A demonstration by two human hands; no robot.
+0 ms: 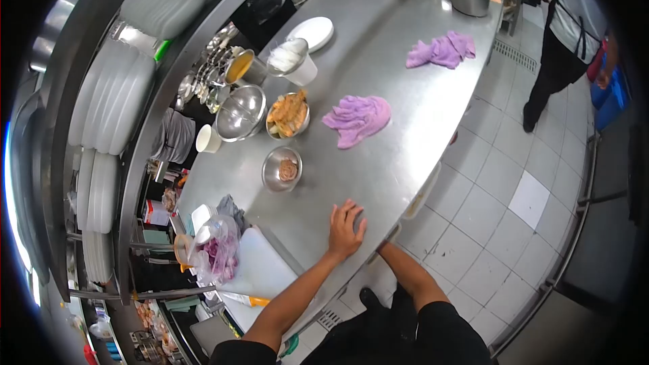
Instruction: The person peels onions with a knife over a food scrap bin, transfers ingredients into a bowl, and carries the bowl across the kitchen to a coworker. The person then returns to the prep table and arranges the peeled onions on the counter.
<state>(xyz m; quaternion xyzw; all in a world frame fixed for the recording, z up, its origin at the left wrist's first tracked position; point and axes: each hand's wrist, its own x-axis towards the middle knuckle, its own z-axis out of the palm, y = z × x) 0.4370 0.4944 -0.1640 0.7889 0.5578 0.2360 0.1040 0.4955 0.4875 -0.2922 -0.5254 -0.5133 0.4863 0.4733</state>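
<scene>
My left hand (pixel 346 230) rests on the steel table (pixel 304 223) near its front edge, fingers stretched out and holding nothing. My right forearm (pixel 409 274) reaches under the table edge, which hides the hand. A steel bowl (pixel 272 184) with a lump of brownish food (pixel 288 169) stands beyond my left hand. Farther along lies a crumpled purple cloth (pixel 358 120). Closer to me on the left are a white cutting board (pixel 260 260), a knife with a yellow handle (pixel 258 301) and a clear plastic bag (pixel 230 230) with purple pieces in it.
A bowl of fried-looking food (pixel 288 115), a larger steel bowl (pixel 241 113) and a white tub (pixel 302 71) stand along the left side. Another purple cloth (pixel 443 50) lies farther off. Stacked plates (pixel 111 98) fill the shelf. A person (pixel 568 34) stands on the tiled floor at right.
</scene>
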